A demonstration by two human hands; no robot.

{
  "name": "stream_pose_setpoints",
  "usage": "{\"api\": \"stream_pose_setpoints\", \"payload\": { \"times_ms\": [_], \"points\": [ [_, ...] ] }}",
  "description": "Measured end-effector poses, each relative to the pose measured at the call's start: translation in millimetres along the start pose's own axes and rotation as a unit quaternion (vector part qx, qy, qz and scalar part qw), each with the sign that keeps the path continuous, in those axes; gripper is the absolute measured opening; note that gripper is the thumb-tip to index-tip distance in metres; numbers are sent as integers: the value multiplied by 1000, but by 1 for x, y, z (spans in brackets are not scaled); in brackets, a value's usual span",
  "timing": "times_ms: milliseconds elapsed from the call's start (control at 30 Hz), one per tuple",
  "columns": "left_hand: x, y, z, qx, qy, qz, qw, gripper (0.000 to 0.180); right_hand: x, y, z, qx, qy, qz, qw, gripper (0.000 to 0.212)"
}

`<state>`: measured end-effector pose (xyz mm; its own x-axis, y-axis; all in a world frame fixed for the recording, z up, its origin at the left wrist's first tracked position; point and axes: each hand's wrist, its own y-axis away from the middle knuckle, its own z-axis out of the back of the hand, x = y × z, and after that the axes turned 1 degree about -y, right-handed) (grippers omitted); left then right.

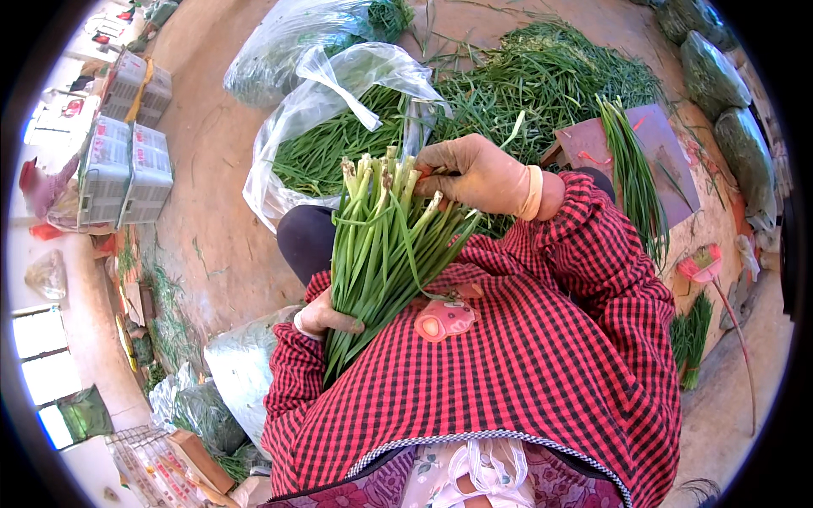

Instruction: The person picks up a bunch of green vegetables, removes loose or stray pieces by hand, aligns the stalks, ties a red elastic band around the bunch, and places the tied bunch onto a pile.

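Upright before my chest is a thick bunch of garlic chives (373, 254), pale cut stem ends up and green leaves down. Wrapped round its lower leaves is my left hand (329, 316), closed in a thin glove. My right hand (483, 176), also gloved, pinches at the stem ends on the bunch's right side. A speck of orange-red shows by its fingertips, too small to name. Just beyond, a clear plastic bag (275, 135) stands open, filled with loose chives (347, 140).
A large heap of chives (550, 80) covers the floor ahead. To its right, a purple-topped board (677, 173) bears a smaller bunch (627, 169). Filled bags (716, 72) line the right wall near a pink long-handled scoop (701, 262). Stacked white crates (127, 173) stand left.
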<state>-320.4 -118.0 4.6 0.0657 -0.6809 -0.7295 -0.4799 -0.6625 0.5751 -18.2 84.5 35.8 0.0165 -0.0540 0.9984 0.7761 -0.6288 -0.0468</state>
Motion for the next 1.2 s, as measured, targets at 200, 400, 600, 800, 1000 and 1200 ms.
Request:
{"api": "stream_pose_setpoints", "payload": {
  "times_ms": [200, 400, 600, 800, 1000, 1200],
  "points": [
    [4, 3, 6, 3, -5, -12, 1000, 74, -15, 2, 83, -221, 32, 74, 972, 16],
    [4, 2, 6, 1, -15, -5, 1000, 74, -13, 12, 41, -93, 81, 84, 989, 34],
    [6, 4, 11, 8, -34, 6, 999, 74, -3, 8, 3, 24, 130, 122, 984, 26],
    [9, 1, 12, 21, -23, -6, 999, 73, -7, 9, 10, 4, 165, 83, 983, 17],
    [20, 3, 23, 29, -23, -31, 999, 74, -38, 5, 132, -316, 233, 92, 915, 26],
    [11, 5, 17, 20, -37, 1, 999, 78, -35, 12, 80, -166, 127, 3, 978, 39]
  ]
}}
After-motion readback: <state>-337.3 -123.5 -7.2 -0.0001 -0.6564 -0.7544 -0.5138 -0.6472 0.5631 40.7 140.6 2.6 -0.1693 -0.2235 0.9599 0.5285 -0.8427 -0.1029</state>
